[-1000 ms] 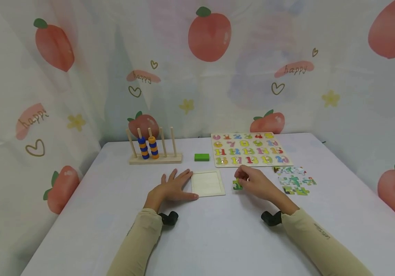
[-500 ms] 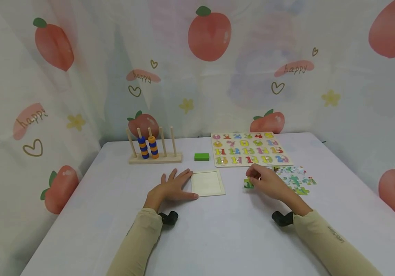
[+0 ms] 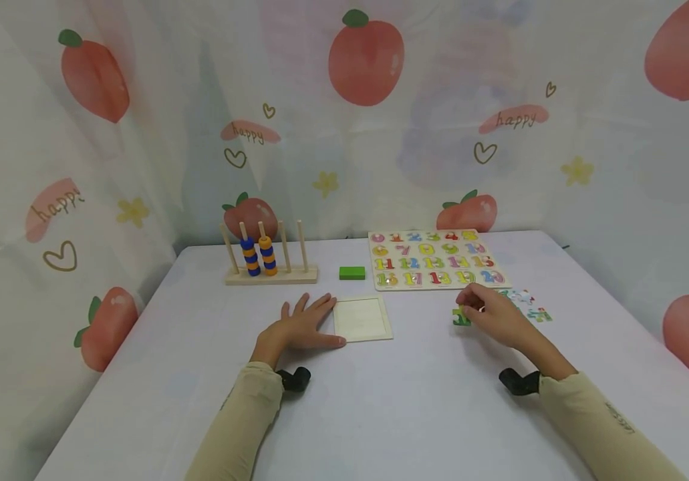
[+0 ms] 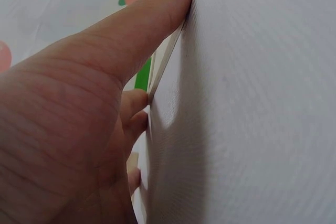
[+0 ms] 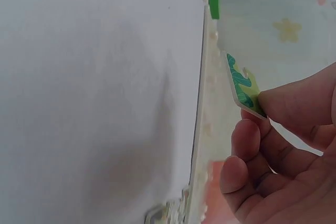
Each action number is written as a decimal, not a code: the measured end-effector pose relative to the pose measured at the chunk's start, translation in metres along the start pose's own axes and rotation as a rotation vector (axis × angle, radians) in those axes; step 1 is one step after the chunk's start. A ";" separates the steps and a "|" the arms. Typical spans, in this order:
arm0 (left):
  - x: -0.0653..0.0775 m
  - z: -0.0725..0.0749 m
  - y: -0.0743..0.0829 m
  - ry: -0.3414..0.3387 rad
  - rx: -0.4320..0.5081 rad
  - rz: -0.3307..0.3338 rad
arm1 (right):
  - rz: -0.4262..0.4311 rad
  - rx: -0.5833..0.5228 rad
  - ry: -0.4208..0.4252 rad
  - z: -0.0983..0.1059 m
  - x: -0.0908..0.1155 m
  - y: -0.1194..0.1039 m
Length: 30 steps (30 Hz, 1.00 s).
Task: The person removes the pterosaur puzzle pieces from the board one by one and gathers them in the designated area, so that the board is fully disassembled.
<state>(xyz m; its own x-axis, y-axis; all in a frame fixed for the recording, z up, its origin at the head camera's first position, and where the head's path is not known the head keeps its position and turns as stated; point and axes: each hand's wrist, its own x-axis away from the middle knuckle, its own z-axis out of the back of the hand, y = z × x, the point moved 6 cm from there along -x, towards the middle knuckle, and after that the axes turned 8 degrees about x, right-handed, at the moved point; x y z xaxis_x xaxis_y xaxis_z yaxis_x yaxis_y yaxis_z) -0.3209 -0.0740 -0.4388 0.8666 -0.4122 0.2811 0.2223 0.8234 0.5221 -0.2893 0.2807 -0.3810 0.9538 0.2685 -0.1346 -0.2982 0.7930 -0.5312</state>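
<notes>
My right hand pinches a green jigsaw puzzle piece between thumb and fingertips, raised over the white table. In the head view that hand partly covers a cluster of loose puzzle pieces to its right. My left hand lies with fingers spread at the left side of a shallow wooden puzzle frame. Its thumb touches the frame's near left corner and its index fingertip the far left one. In the left wrist view, the thumb rests along the frame's edge.
Behind the frame lies a green block. A number puzzle board spans the back right of the table. At the back left stands a wooden peg rack, with blue and orange rings stacked on two pegs. A printed curtain hangs behind.
My right hand has moved right, away from the frame, carrying the puzzle piece toward the loose pieces and now covering some of them. The left hand has stayed in place.
</notes>
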 end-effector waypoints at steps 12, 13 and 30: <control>0.002 0.000 0.002 -0.002 0.000 0.006 | -0.060 0.053 0.040 0.025 0.019 0.027; 0.002 0.000 0.002 -0.002 0.002 0.008 | -0.070 0.053 0.040 0.026 0.020 0.029; 0.003 0.001 0.003 0.006 0.002 0.008 | -0.188 0.105 0.124 0.064 0.050 0.077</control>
<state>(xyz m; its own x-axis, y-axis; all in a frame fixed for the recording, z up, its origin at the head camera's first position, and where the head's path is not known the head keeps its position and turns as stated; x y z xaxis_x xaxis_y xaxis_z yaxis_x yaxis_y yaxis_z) -0.3178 -0.0734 -0.4361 0.8710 -0.4033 0.2805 0.2143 0.8258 0.5217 -0.2669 0.3900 -0.3752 0.9882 0.0467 -0.1461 -0.1106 0.8771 -0.4674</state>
